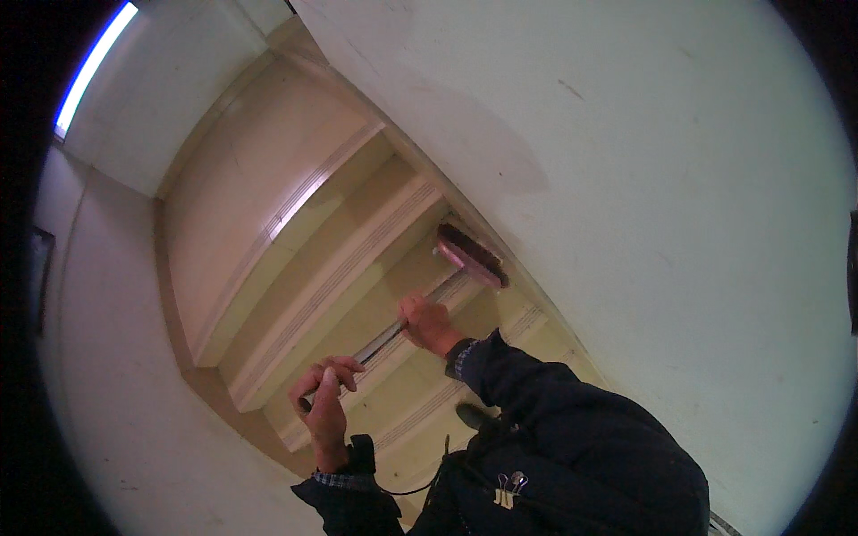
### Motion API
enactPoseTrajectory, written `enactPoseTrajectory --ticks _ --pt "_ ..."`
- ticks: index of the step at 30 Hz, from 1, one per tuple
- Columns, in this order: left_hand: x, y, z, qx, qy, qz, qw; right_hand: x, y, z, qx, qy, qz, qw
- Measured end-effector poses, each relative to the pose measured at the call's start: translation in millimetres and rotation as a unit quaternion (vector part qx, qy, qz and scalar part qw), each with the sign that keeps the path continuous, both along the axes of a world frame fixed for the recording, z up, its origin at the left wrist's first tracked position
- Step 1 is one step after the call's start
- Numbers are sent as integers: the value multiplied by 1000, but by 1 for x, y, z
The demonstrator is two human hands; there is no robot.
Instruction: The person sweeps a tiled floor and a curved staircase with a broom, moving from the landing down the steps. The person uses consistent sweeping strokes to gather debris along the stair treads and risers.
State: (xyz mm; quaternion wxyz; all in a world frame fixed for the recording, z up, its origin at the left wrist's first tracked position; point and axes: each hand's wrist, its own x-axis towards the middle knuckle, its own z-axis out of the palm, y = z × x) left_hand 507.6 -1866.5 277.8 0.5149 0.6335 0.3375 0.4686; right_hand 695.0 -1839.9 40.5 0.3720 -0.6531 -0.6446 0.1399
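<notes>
A push broom with a pink head [472, 258] and dark bristles rests on a stair step, its bristles against the base of the right-hand wall. Its metal handle [379, 345] slants down to the left. My right hand [429, 323] is closed around the handle's middle, nearer the head. Near the handle's far end, my left hand [325, 402] curls around it, the round tip showing by the palm. Dark sleeves with checked cuffs cover both wrists.
Beige stairs with grooved edges [335, 288] lead to a landing [248, 147]. A pale wall [637, 201] stands on the right, another [134, 335] on the left. My dark shoe [473, 415] shows on a step below. A lit tube lamp [94, 70] is at upper left.
</notes>
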Motion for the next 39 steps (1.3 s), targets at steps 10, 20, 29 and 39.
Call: enactPoseTrajectory --ticks 10,20,29,39 --pt "-13 -33 38 61 30 -10 998 -19 -26 32 -12 4 -91 996" --pt "-51 -28 64 0 -18 -32 999 -52 -57 53 -84 -24 29 996" --pt "-10 -18 33 -37 -57 -21 997 -18 -73 47 -108 -13 -12 994" --pt "-30 -25 47 58 -65 22 996 -20 -32 65 -117 -32 -18 992"
